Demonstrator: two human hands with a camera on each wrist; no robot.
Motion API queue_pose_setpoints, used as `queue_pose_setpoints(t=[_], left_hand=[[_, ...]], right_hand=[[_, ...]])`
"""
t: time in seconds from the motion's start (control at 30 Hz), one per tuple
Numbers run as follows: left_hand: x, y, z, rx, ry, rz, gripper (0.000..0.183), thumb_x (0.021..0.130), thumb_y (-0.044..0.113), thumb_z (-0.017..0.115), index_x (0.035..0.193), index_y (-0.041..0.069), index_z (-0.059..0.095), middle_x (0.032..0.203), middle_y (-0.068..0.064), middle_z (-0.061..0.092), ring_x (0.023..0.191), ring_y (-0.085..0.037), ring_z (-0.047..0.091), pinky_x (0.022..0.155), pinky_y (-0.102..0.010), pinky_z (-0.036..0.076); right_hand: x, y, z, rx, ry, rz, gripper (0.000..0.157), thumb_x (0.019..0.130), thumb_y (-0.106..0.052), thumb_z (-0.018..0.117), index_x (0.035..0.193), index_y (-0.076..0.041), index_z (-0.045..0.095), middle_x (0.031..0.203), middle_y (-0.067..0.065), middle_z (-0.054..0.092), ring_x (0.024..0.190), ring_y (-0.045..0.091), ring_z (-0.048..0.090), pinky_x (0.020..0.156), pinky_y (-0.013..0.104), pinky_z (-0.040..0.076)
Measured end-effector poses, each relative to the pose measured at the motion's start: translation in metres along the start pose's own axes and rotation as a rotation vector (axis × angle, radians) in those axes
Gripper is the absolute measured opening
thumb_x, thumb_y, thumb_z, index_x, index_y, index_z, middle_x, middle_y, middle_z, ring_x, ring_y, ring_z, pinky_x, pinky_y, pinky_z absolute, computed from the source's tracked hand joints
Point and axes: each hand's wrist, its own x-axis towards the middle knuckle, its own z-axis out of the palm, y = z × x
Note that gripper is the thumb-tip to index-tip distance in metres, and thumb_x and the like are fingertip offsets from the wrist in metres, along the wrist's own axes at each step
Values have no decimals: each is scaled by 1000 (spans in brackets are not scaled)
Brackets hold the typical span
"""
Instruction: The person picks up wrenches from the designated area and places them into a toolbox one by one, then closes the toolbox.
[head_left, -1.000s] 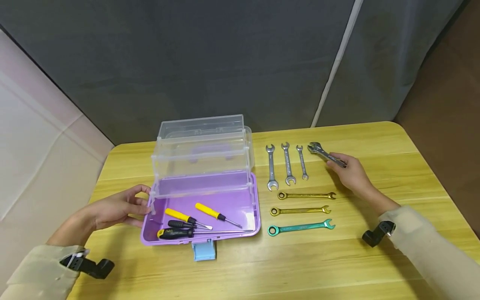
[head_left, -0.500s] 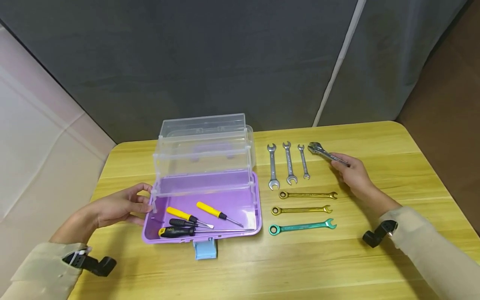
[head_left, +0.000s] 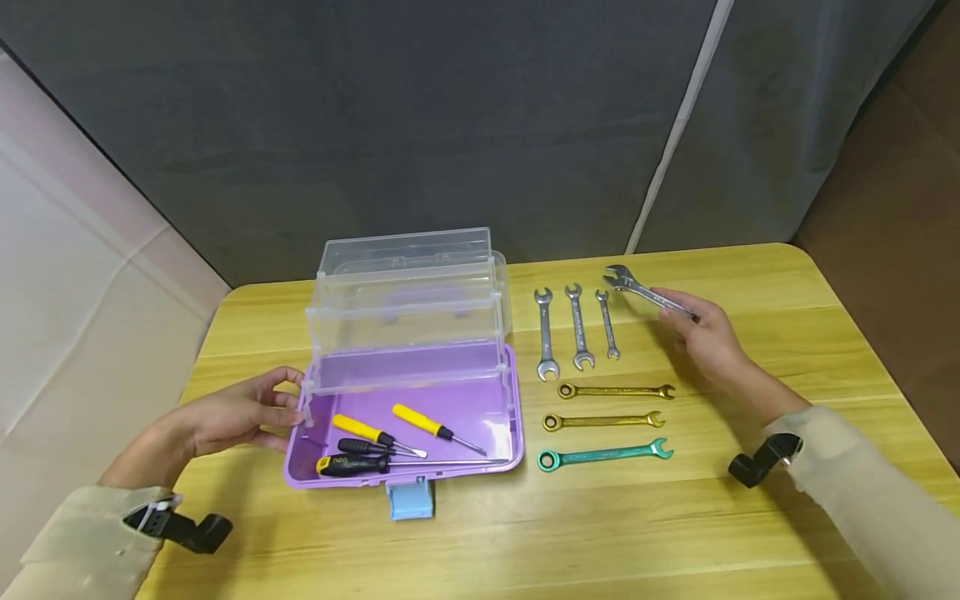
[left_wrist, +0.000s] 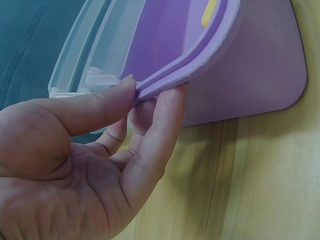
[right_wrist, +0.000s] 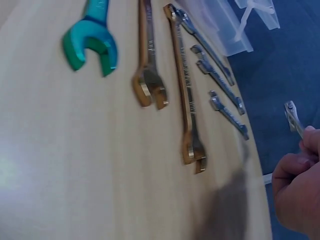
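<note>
I see the adjustable wrench (head_left: 647, 292) held by its handle in the fingers of the right hand (head_left: 705, 335), above the desk (head_left: 525, 550); its head points forward-left of them, its marking too small for me to read. The left hand (head_left: 228, 415) pinches the rim of the purple toolbox (head_left: 472, 404), thumb on top. Inside, right of these fingers, a black screwdriver (head_left: 360, 464) carries letters I cannot read surely.

The head camera looks forward and down over the table (head_left: 600, 533); the left wrist's, close, faces right to the toolbox (left_wrist: 260, 75); the right wrist's faces left, sharing the green combination wrench (right_wrist: 74, 42) with the head's.
</note>
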Motion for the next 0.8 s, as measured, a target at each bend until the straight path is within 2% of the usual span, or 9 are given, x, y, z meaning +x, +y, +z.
queue_pose_setpoints(t=[0.17,0.3,0.57,0.8], left_hand=[[0,0,0,-3,-1,-3,28,104,0,53,124,18,43,114,-10,61,106,-26,69,93,-45,59],[1,0,-1,-6,-2,1,29,104,0,52,124,19,43,114,-10,60,105,-26,69,92,-45,59],[1,-1,-1,-5,7,-5,29,104,-1,52,124,19,42,114,-10,59,105,-26,69,92,-45,59],[1,0,-1,10,21,-21,31,104,0,54,125,19,42,114,-10,59,105,-26,69,92,-45,59]], right_hand=[[4,-14,-2,-102,-25,-31,44,107,-19,54,147,1,50,83,-3,45,61,11,40,48,22,35],[10,-27,-3,-141,-45,-58,43,107,-18,54,147,-1,51,78,-2,42,59,12,39,46,24,32],[20,-56,2,-100,-121,-118,41,107,-16,54,146,-3,53,83,1,41,60,13,35,50,25,31],[30,-77,14,-85,-159,-118,39,107,-16,55,145,-5,55,82,1,41,60,13,36,51,25,33]])
